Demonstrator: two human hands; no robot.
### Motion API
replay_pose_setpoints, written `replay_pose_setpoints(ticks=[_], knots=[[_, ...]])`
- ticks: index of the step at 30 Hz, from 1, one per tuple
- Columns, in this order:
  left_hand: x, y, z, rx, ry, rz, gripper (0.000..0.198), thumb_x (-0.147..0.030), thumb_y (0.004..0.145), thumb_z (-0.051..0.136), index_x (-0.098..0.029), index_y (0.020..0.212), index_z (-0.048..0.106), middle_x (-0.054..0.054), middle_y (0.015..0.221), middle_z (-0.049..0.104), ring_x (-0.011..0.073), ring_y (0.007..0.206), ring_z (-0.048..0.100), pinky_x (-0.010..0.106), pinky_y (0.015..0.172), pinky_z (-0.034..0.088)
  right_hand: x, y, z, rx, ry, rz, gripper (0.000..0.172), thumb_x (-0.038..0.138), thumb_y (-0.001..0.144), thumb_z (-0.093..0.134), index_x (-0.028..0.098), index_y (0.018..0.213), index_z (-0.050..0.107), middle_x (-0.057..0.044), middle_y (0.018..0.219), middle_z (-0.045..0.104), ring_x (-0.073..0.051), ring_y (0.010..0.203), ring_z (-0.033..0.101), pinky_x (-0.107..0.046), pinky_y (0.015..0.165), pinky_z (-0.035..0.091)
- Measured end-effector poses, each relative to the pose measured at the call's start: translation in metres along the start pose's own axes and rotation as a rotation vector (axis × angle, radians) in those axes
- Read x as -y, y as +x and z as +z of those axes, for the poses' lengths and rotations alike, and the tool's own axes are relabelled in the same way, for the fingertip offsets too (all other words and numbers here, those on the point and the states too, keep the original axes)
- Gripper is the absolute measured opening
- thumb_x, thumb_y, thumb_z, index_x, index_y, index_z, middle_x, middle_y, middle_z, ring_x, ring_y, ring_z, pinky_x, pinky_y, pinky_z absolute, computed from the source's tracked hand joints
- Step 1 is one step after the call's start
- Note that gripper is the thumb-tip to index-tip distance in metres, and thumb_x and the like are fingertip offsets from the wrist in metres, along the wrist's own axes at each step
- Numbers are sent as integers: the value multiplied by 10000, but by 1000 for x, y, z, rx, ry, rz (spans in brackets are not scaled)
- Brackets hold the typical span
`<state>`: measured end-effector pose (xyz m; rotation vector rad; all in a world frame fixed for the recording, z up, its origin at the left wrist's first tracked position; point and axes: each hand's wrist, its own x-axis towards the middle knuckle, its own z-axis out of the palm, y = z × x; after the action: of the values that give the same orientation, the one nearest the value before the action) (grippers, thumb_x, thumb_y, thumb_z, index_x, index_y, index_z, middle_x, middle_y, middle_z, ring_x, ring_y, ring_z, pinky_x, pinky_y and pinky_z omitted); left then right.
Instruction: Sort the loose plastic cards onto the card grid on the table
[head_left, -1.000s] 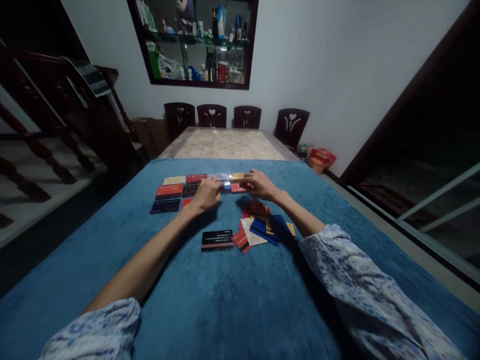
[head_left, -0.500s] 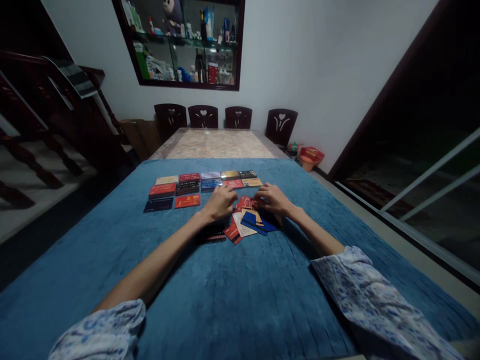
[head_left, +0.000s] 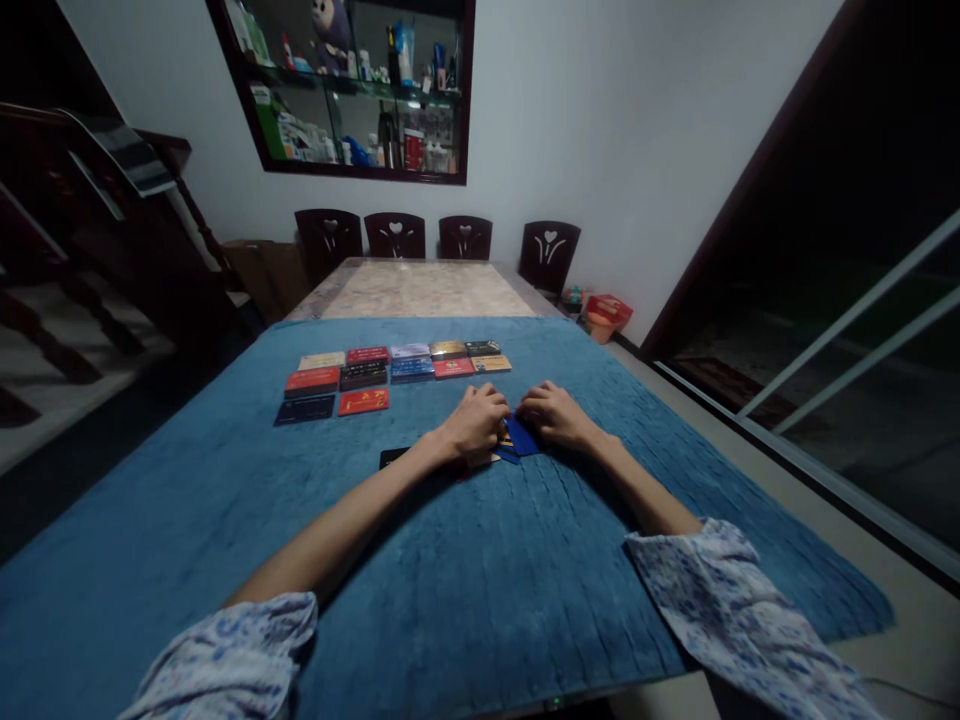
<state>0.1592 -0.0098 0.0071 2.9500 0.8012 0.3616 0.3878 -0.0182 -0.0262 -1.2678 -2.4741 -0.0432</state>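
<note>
Two hands curl over the pile on the cloth: my left hand and right hand nearly touch; whether either pinches a card I cannot tell. Card rows lie beyond. Wall cabinet holds bottles.

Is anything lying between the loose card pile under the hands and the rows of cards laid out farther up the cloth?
Nothing visible. The left hand and right hand both sit on the loose card pile; only bare blue cloth separates it from the rows of cards.
</note>
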Motion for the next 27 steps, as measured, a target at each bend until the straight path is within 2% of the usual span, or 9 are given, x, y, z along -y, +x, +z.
replay_pose_setpoints(ticks=[7,20,27], knots=[[-3,-3,10,23,3,86,190,-118,798,593,-180,940,702,109,1124,693,298,1168,488,489,968,340,3,-5,3,13,-7,-21,401,96,877,497,230,1187,713,-99,1215,678,-249,999,502,-414,889,427],[1,-1,12,41,17,104,213,-92,753,611,-196,905,719,82,1172,716,288,1207,493,463,967,297,1,-9,4,-5,-13,-12,389,122,881,516,232,1189,729,-106,1166,700,-264,1012,490,-436,875,445],[6,-1,9,52,48,31,311,-101,750,575,-199,987,750,111,1161,704,299,1170,483,488,942,309,0,-10,3,-32,-18,-13,321,142,851,584,226,1106,760,-108,1074,709,-255,1000,504,-405,855,447]])
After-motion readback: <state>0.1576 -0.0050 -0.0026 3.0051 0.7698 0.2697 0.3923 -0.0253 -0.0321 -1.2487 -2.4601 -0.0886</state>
